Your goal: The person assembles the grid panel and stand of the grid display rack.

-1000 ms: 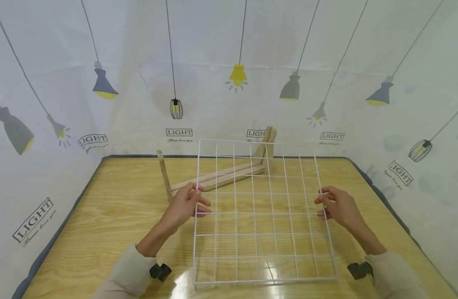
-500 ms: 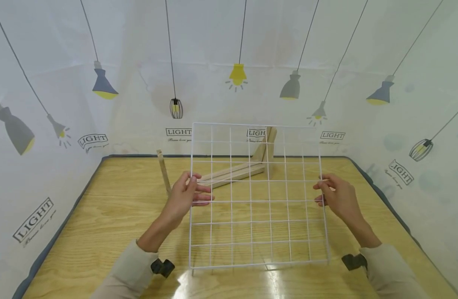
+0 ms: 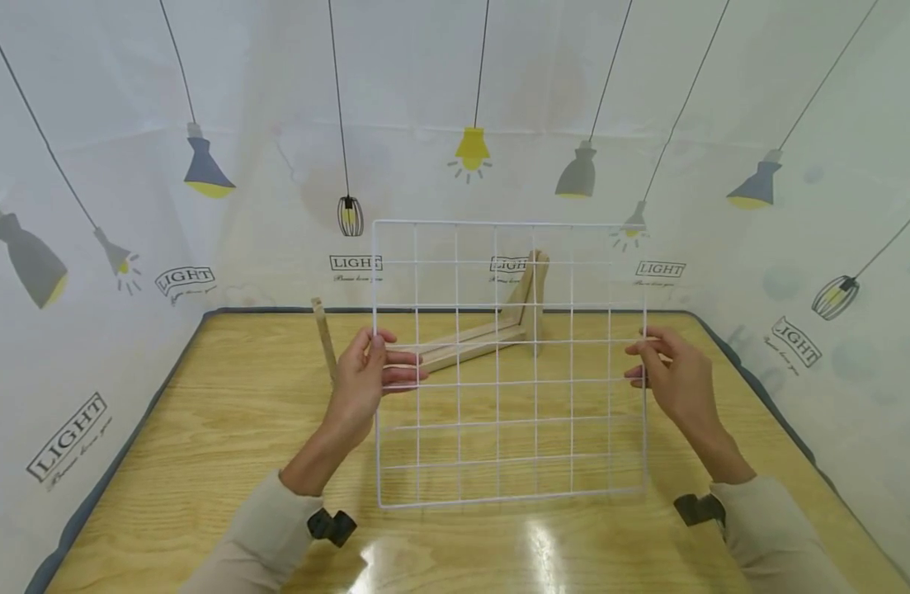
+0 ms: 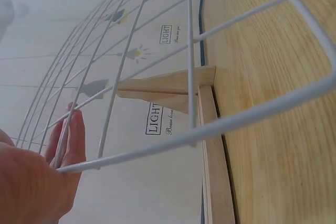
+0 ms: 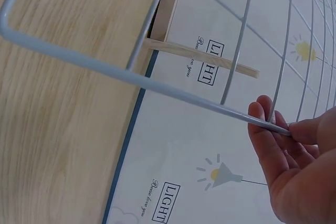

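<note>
While the left hand point(image 3: 358, 388) and right hand point(image 3: 681, 379) pinch opposite sides of the wire grid point(image 3: 497, 383), it hangs tilted over the tabletop point(image 3: 239, 429), before the wooden frame point(image 3: 477, 348); a loosened pinch could let it drop; a forward push might knock the frame.

A pale, faintly creased backdrop point(image 3: 425, 82) encloses the wood-grain tabletop point(image 3: 202, 412) at the back and both sides, printed with pendant lamps point(image 3: 473, 147) in gray, blue and yellow and boxed LIGHT lettering point(image 3: 355, 263). Dark blue edging point(image 3: 276, 310) borders the surface; bright glare point(image 3: 544, 553) shines toward the front.
</note>
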Tool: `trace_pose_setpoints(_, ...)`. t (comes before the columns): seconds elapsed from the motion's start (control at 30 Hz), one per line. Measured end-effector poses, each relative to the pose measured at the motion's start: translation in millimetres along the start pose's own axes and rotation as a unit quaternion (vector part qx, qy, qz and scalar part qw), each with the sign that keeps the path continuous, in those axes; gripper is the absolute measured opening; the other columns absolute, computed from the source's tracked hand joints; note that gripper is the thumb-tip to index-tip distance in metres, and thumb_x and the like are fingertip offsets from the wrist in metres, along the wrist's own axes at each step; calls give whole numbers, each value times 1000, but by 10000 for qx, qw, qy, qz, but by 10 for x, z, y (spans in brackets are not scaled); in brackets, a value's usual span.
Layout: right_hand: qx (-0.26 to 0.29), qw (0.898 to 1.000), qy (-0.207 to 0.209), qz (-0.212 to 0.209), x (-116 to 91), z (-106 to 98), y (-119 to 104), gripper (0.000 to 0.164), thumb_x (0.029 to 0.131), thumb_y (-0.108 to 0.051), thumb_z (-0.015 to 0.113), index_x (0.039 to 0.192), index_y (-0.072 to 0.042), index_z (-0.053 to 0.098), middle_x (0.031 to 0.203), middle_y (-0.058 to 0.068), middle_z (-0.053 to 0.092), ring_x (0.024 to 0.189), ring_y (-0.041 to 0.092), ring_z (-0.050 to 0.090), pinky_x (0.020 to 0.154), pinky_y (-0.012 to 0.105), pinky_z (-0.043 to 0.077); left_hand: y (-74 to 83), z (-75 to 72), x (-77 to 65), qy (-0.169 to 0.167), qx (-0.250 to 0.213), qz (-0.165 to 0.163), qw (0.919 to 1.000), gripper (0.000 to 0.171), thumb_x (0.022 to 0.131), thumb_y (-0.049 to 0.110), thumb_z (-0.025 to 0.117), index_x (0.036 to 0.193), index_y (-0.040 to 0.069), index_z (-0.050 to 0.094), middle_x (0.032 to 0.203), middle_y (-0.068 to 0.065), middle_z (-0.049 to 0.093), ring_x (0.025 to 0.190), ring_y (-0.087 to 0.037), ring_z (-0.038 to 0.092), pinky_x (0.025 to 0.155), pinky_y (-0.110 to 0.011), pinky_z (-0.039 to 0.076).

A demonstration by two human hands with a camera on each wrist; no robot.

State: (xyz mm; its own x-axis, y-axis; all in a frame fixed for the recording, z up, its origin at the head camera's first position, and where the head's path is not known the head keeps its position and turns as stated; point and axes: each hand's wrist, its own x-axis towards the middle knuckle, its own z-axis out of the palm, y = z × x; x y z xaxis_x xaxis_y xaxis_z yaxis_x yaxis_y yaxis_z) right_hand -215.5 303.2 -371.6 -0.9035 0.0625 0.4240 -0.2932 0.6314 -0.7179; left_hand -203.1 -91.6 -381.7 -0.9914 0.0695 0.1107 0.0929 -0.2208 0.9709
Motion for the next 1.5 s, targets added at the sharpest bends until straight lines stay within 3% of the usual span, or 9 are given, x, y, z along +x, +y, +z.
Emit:
trace_pose_setpoints(0.37, 169, 9994, 222, 181, 36, 9, -52, 30, 102, -11, 51, 127, 5, 56, 104, 29, 70, 61, -4, 67, 58, 22, 59, 16, 89, 28, 328, -418, 735, 9959, 25, 107, 26, 33, 103, 6, 47, 85, -8, 74, 74, -19, 75, 75, -38, 62)
trace_pose_setpoints(0.5, -119, 9992, 368, 104, 54, 36, -109, 30, 101, -14, 56, 124, 5, 57, 103, 26, 71, 67, -12, 63, 61, 11, 55, 40, 105, 32, 398, -390, 998, 9934, 29, 107, 27, 34, 103, 1, 46, 83, -3, 75, 74, -19, 75, 73, -35, 62)
trace_pose_setpoints(0.67, -658, 9961, 576, -141, 67, 54, -202, 34, 100, -17, 57, 128, 3, 56, 110, 20, 71, 87, 13, 70, 69, -1, 44, 66, 109, 51, 534, -261, 1287, 9899, 28, 107, 27, 36, 102, 2, 47, 83, -2, 76, 75, -21, 75, 72, -36, 62)
trace_pose_setpoints(0.77, -692, 9959, 548, -204, 65, 56, -258, 38, 100, -17, 55, 132, 4, 52, 117, 21, 67, 99, 33, 69, 77, 14, 54, 83, 110, 65, 595, -268, 1415, 9878, 24, 107, 26, 36, 100, 8, 49, 85, -8, 75, 75, -22, 75, 71, -37, 62)
trace_pose_setpoints(0.9, -651, 9965, 501, -176, 70, 64, -309, 44, 100, -17, 55, 138, 4, 46, 124, 24, 62, 107, 41, 66, 84, 50, 57, 112, 116, 85, 597, -329, 1587, 9850, 26, 107, 25, 35, 100, 4, 49, 85, -9, 76, 74, -21, 75, 70, -36, 62)
trace_pose_setpoints(1.03, -570, 9961, 622, -253, 93, 93, -333, 50, 98, -11, 58, 141, 6, 41, 132, 27, 55, 116, 43, 59, 89, 56, 53, 141, 128, 109, 609, -338, 1711, 9828, 26, 107, 24, 35, 98, 4, 48, 82, -2, 76, 74, -20, 75, 68, -34, 62)
trace_pose_setpoints(1.2, -725, 9873, 1146, -823, 125, 157, -365, 60, 91, -5, 66, 143, 9, 38, 140, 29, 43, 129, 43, 43, 103, 56, 42, 168, 139, 132, 661, -223, 1820, 9808, 26, 107, 25, 36, 97, 5, 49, 82, 0, 76, 74, -19, 75, 68, -34, 62)
trace_pose_setpoints(1.33, -926, 9680, 1642, -1655, 129, 233, -422, 63, 88, -4, 67, 143, 10, 40, 142, 31, 40, 135, 44, 36, 113, 55, 31, 179, 136, 148, 650, -129, 1882, 9799, 30, 107, 26, 35, 101, -1, 47, 83, 1, 76, 74, -18, 75, 69, -34, 62)
trace_pose_setpoints(1.5, -1047, 9485, 1592, -2530, 72, 369, -580, 60, 86, -3, 68, 140, 7, 45, 135, 30, 47, 127, 45, 44, 105, 56, 39, 190, 140, 164, 673, -56, 2000, 9775, 29, 107, 26, 36, 99, 1, 49, 85, -8, 76, 74, -20, 75, 69, -35, 62)
